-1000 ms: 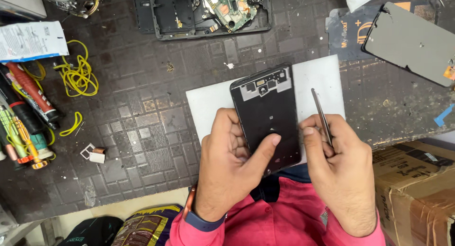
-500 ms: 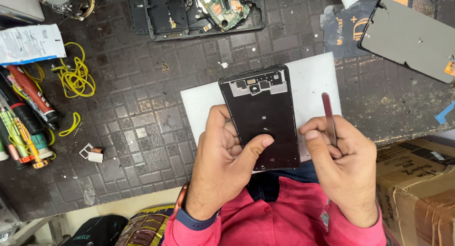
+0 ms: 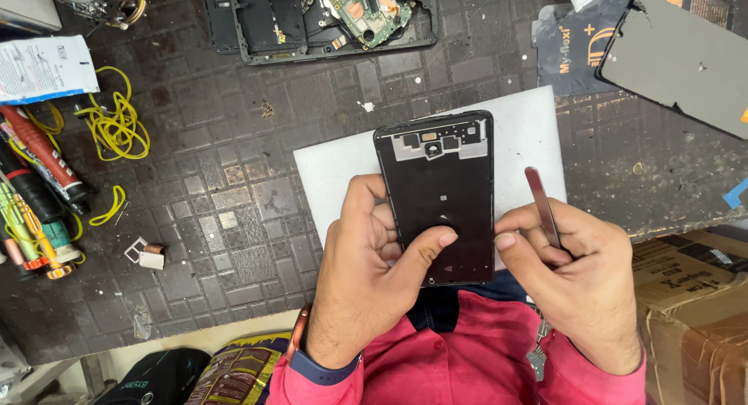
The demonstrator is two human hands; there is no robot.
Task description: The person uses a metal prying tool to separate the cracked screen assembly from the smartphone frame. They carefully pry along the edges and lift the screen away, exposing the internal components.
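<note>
Left hand clamps the black phone frame over the white sheet, thumb pressing its face. Right hand closed on metal spudger, tip likely idle. Keep frame flat, grip low.

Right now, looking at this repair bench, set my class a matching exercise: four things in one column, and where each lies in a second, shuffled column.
Things:
1. phone frame
2. metal tool
3. yellow wire
4. circuit board

Places:
A. far left of the mat
B. in the right hand
C. in the open phone at the top
D. under the left hand's thumb

Pairs: 1-D, 2-B, 3-A, 4-C
</note>
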